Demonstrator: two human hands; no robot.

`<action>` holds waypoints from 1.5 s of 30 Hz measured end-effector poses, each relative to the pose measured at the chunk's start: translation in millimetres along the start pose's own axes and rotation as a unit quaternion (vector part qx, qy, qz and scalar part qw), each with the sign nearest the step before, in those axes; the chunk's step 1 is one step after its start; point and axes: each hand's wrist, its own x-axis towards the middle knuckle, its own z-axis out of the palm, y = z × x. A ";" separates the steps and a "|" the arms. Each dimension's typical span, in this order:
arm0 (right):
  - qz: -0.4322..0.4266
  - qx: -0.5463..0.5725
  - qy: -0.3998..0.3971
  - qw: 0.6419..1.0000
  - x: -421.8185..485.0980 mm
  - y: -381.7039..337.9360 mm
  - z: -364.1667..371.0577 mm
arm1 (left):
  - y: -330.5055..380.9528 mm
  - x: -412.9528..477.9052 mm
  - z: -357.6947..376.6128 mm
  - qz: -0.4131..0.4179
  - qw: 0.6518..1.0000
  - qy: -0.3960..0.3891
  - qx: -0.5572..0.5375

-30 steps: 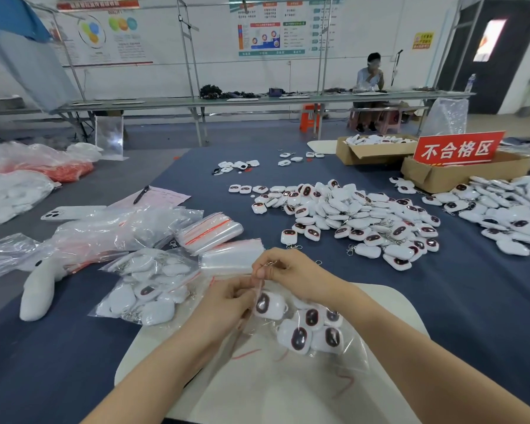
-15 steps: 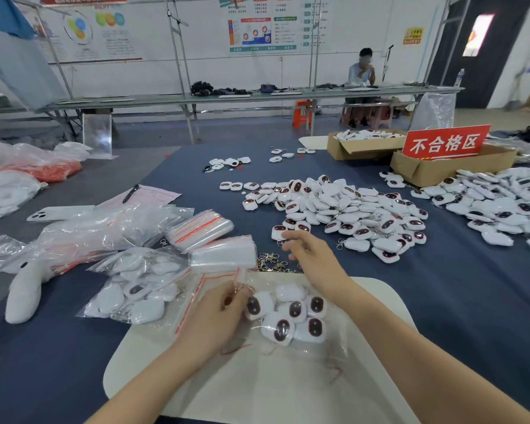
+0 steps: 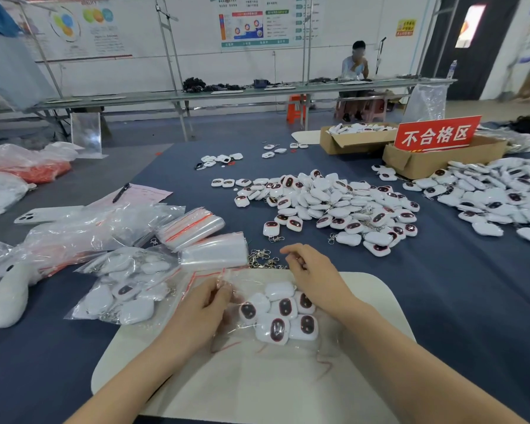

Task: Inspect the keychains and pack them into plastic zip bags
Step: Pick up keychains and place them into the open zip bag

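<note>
As the left hand (image 3: 203, 304) pinches it, the zip bag (image 3: 276, 354) runs near-to-far — flat.

White wall (image 3: 196, 65) with posters (image 3: 254, 22), long metal bench (image 3: 227, 93), grey floor (image 3: 135, 133)

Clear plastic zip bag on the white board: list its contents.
Several white keychains with dark red oval faces, some face down. The left hand pinching the clear zip bag hides its left corner.

bag (image 3: 291, 354) w/ keychains (image 3: 280, 315) front, pile (image 3: 328, 209) behind
</note>
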 end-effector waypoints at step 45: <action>-0.028 -0.191 0.060 0.979 85.9 36.2 -12.2 | 50.2 197.9 94.3 0.237 0.835 -0.098 0.486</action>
